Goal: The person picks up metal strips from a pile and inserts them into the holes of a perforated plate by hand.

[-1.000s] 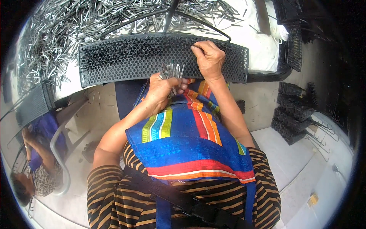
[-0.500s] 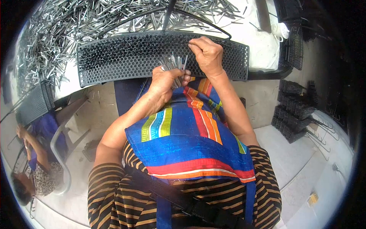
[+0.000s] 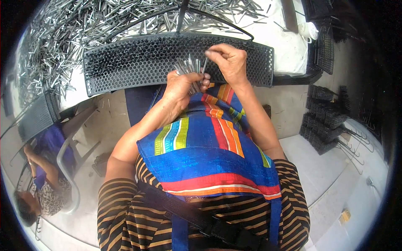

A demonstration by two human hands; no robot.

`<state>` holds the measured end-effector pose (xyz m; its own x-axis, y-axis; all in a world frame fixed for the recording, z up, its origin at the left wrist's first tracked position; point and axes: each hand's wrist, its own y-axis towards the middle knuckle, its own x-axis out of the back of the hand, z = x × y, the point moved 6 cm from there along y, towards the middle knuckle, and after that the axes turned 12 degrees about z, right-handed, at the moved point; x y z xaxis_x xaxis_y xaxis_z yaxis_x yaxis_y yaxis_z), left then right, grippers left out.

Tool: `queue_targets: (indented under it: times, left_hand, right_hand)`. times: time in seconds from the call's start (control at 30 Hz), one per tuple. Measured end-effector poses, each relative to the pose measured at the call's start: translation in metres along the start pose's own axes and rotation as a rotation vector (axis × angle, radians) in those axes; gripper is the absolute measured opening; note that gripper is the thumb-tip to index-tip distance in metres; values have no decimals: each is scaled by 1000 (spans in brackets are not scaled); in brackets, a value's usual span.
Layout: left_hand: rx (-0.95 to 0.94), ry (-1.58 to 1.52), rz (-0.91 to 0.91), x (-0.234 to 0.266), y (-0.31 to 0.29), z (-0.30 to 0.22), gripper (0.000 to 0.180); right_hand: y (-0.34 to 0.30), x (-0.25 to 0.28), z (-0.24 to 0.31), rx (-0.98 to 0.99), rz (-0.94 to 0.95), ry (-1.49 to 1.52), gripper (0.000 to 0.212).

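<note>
My left hand [image 3: 182,85] is closed around a bundle of thin silvery metal strips [image 3: 189,67], which fan upward past its thumb. Closed in a pinch, my right hand [image 3: 230,62] has its fingertips at the upper end of one strip [image 3: 204,65] standing apart on the bundle's right side. Behind both hands lies a long, curved black perforated panel [image 3: 138,79] with rows of round holes. Dark strips [image 3: 104,60] stand packed in the holes at its left and along its far part. Bare holes show along the near edge and at the right end.
Loose metal strips [image 3: 83,33] are heaped across the white-covered table [image 3: 289,58]. Black wire hangers [image 3: 238,27] rise from the panel's far edge. Stacked black bristly panels [image 3: 320,121] with hooks are at right. A co-worker [image 3: 46,184] sits by a chair [image 3: 69,167] at left.
My right hand has come down slightly, its pinch now meeting the separate strip's upper end. My left hand stays about where it was with the bundle.
</note>
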<state>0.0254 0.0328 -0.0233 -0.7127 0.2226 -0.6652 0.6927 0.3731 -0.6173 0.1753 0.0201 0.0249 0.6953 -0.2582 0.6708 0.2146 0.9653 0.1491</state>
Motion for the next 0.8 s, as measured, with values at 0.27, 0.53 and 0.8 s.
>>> queue_targets:
  times: [0.27,0.53,0.8]
  left_hand:
    - [6,95,-21,-4,1,2,12]
    - [-42,164,-46,-6,5,2,11]
    - [-27,158,-41,-8,5,-2,12]
  right_hand:
    - [-26,-23,-30,-461,10,917,7]
    - [-8,15,-30,-126,-397,442,5]
    - [-3,6,-8,127,-266,-150,10]
